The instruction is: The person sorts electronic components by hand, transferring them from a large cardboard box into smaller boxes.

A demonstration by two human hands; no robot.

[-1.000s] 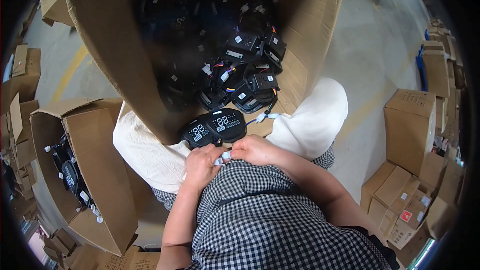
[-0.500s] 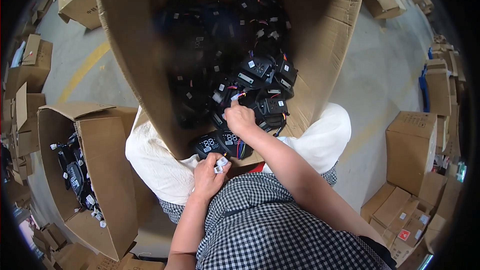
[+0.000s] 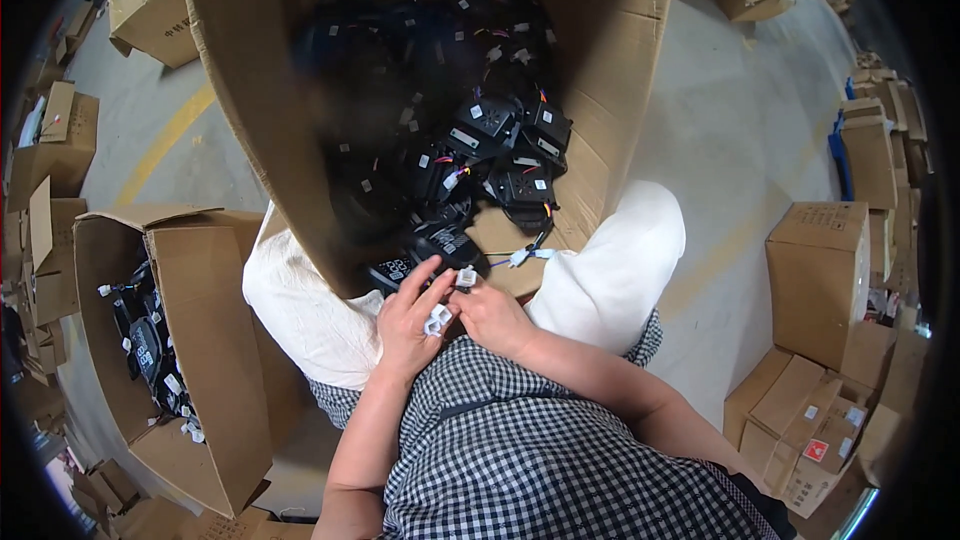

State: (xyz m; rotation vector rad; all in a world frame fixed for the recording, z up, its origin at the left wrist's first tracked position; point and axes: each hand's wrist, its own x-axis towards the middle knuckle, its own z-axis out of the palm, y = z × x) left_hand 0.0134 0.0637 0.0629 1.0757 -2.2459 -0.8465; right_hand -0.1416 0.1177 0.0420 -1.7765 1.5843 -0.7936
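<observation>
A big open cardboard box [image 3: 610,90] rests tilted on my lap, holding several black plastic modules [image 3: 480,140] with coloured wires and white connectors. My left hand [image 3: 412,315] and my right hand [image 3: 490,318] meet at the box's near edge. Together they pinch small white plug connectors [image 3: 445,305]. A black module [image 3: 440,245] lies just beyond my fingers, its wires running toward them. Another white connector [image 3: 520,258] lies on the box floor to the right.
A second open carton [image 3: 200,340] at my left holds more black modules [image 3: 145,340]. Stacked closed cartons [image 3: 820,280] stand at the right and further boxes [image 3: 150,0] at the upper left. The floor is grey concrete with a yellow line [image 3: 170,140].
My right hand reached into the box among the modules, then came back to my left hand. Both hands now work on the white connectors.
</observation>
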